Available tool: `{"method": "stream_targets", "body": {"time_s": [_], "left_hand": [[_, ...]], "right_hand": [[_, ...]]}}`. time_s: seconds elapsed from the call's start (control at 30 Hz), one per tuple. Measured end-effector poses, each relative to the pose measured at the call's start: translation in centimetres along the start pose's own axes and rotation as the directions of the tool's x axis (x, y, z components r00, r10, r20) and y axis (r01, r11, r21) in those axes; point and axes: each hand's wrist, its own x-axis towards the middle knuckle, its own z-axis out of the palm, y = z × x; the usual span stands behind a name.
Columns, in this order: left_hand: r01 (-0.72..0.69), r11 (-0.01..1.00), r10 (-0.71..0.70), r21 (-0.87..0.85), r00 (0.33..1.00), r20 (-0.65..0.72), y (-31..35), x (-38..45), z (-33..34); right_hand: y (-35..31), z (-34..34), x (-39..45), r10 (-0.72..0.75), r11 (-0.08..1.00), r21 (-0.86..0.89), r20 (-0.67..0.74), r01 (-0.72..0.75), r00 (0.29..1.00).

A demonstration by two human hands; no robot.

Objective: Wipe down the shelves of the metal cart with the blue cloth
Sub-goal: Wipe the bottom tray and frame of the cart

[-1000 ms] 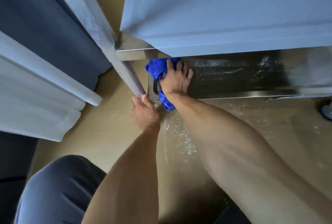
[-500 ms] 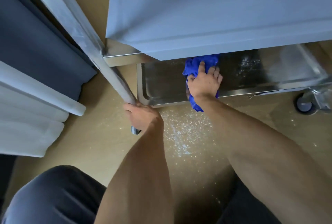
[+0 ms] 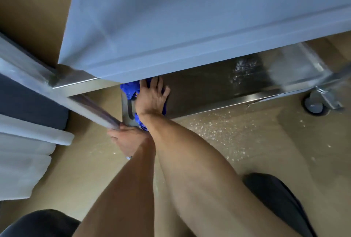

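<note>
The metal cart's bottom shelf [image 3: 209,88] lies low under a wider upper shelf [image 3: 171,28], which hides its back part. At the shelf's left end my right hand [image 3: 152,98] presses the blue cloth [image 3: 130,89] flat with spread, straight fingers. Cloth shows beyond the fingers and under the wrist. My left hand [image 3: 127,138] grips the bottom of the cart's front left leg [image 3: 91,107], just above the floor. White specks [image 3: 245,69] lie on the shelf further right.
White crumbs [image 3: 214,130] are scattered on the tan floor in front of the cart. A caster wheel [image 3: 314,106] sits at the cart's right corner. White fabric [image 3: 24,157] hangs at the left. My knees [image 3: 275,198] are at the bottom.
My right hand has slid the cloth from the middle of the bottom shelf back to its left end. The left hand still holds the leg.
</note>
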Motion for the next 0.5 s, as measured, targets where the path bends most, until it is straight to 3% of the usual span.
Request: {"method": "stream_targets", "body": {"time_s": [0.1, 0.23, 0.3, 0.37, 0.4, 0.5], "left_hand": [[0.013, 0.999, -0.019, -0.051, 0.992, -0.128, 0.1, -0.4, 0.9], [-0.010, 0.998, 0.022, 0.059, 0.979, -0.204, 0.0, -3.7, 1.2], [-0.211, 0.969, 0.226, 0.128, 0.967, -0.120, 1.2, -8.2, 1.8], [-0.484, 0.850, 0.483, 0.209, 0.874, 0.059, 2.4, -12.0, 3.6], [-0.555, 0.801, 0.540, 0.224, 0.831, 0.132, 3.3, -12.8, 4.8], [-0.533, 0.806, 0.474, 0.259, 0.842, 0.258, 5.6, -13.1, 6.4]], "right_hand": [[5.5, -2.6, 0.4, 0.091, 0.995, -0.040, -0.113, -0.096, 0.990], [13.4, -7.2, 1.7, 0.287, 0.955, -0.008, -0.200, -0.295, 0.937], [14.8, -8.3, 0.9, 0.304, 0.949, -0.009, -0.217, -0.314, 0.927], [15.7, -8.6, 0.1, 0.248, 0.967, -0.011, -0.197, -0.255, 0.949], [16.1, -9.0, 0.1, 0.221, 0.973, -0.019, -0.179, -0.228, 0.959], [18.6, -10.7, 1.6, 0.172, 0.980, -0.073, -0.167, -0.187, 0.971]]}}
